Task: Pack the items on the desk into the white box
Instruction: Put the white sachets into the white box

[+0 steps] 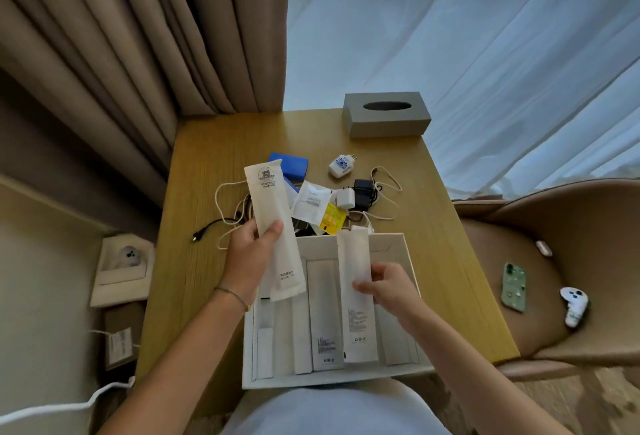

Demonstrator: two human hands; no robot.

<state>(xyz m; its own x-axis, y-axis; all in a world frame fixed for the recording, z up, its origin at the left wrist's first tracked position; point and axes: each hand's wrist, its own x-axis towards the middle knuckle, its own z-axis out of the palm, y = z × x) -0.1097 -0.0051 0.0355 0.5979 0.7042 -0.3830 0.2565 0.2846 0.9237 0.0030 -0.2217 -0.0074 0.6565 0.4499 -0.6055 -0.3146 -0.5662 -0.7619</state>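
White box sits at the near edge of the worktop; my right hand pinches a long paper sachet that I should lay flat beside those already inside, while my left hand grips the dental kit packet above it, next in line. Cables and chargers behind are tangled and partly covered by the packet, so I cannot count them.

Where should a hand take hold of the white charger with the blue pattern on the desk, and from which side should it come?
Grip the white charger with the blue pattern across its two long sides, coming from above. It lies flat and alone on the desk, with free space around it. Its prongs point away toward the tissue box, so avoid that end. This is a judgement from one view.
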